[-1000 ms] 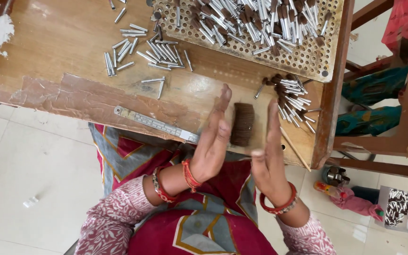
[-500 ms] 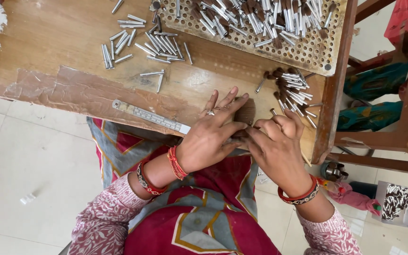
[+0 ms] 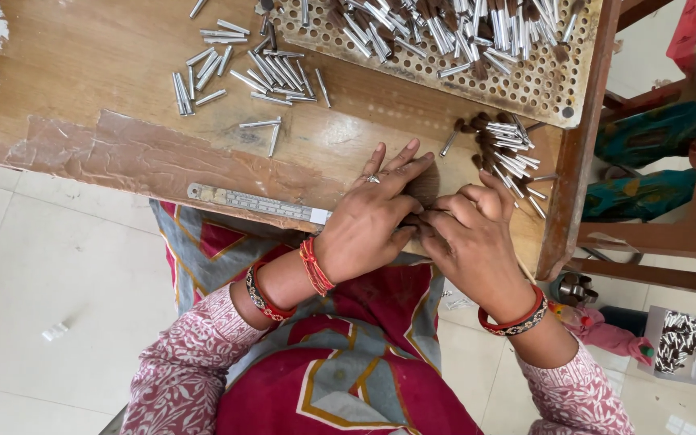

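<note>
Both hands press together at the near edge of the tabletop (image 3: 82,72), the left hand (image 3: 368,221) lying flat over a dark brown bundle (image 3: 424,189) and the right hand (image 3: 469,242) curled against it. Silver tubes (image 3: 509,149) lie just beside the fingers. A careless nudge could likely roll those tubes, or the metal ruler (image 3: 255,203), off the edge.
</note>
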